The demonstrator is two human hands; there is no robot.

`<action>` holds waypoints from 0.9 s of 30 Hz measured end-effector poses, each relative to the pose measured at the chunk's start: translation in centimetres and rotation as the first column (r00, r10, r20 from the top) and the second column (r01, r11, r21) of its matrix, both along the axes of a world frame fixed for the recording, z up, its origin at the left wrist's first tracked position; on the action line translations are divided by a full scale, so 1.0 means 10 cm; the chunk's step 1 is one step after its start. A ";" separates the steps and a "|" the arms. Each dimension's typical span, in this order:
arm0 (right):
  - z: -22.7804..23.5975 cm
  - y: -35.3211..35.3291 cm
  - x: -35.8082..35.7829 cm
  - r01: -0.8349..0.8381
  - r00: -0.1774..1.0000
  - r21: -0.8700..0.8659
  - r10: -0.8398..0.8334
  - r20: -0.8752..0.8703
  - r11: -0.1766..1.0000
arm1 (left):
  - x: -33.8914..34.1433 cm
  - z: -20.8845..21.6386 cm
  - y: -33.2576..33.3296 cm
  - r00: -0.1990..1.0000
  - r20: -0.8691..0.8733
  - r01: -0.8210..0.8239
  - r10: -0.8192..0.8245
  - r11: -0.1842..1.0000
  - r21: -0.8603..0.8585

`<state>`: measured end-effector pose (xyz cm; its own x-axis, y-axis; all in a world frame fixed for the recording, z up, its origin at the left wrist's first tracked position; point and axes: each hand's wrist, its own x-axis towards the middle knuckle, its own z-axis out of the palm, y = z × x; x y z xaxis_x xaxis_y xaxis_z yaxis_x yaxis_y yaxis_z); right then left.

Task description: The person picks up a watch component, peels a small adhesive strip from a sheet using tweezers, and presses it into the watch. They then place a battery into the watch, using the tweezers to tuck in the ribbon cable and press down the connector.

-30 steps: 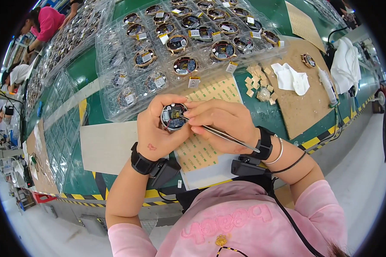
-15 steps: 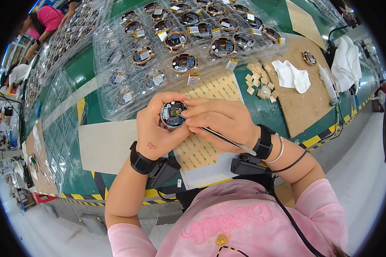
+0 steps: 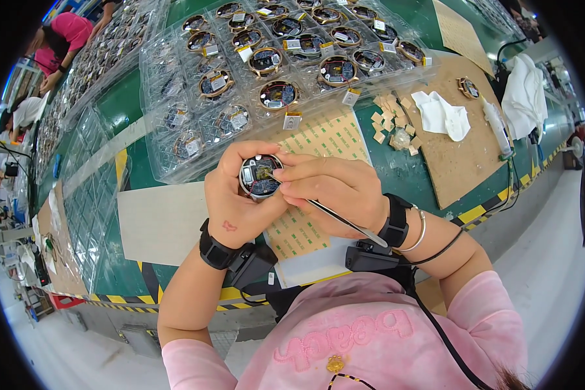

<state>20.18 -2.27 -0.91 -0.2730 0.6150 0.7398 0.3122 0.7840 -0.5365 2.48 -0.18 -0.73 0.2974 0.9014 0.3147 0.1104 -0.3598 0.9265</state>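
My left hand (image 3: 237,201) is closed around the rim of a round watch case (image 3: 259,185), its open side facing up and the dark circuit board inside showing. In my right hand (image 3: 335,188) a pair of metal tweezers (image 3: 348,222) is pinched. Their tips reach over the board inside the case; whether they grip a small part there I cannot tell. Under both hands lies a tan sheet of adhesive pieces (image 3: 299,234) with green print, on top of a white sheet. Just beyond, a clear plastic tray (image 3: 162,156) carries many similar watch cases with small batteries attached.
To the right, a brown board (image 3: 461,175) bears a white cloth (image 3: 441,116), a white tube (image 3: 496,130) and one watch case (image 3: 468,88). Small tan squares (image 3: 387,117) are scattered beside it. A pale sheet (image 3: 162,224) lies on the left. Another person (image 3: 68,32) works at the far left.
Both hands and the watch case have shifted very slightly to the left. The tweezers stay over the board. At the far left, the other person's arm has moved.
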 end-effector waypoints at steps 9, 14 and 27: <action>0.04 0.03 0.05 -0.094 0.994 -0.140 0.085 -0.067 0.986 | 0.00 -0.02 -0.01 1.000 -0.021 -0.017 0.017 1.000 -0.011; 0.05 0.03 0.07 -0.109 0.993 -0.166 0.099 -0.067 0.980 | 0.00 -0.03 -0.01 0.999 -0.035 -0.021 0.021 1.000 0.002; 0.04 0.05 0.08 -0.138 0.990 -0.150 0.131 -0.056 0.979 | -0.02 -0.02 0.02 0.997 -0.074 -0.010 0.016 0.997 0.073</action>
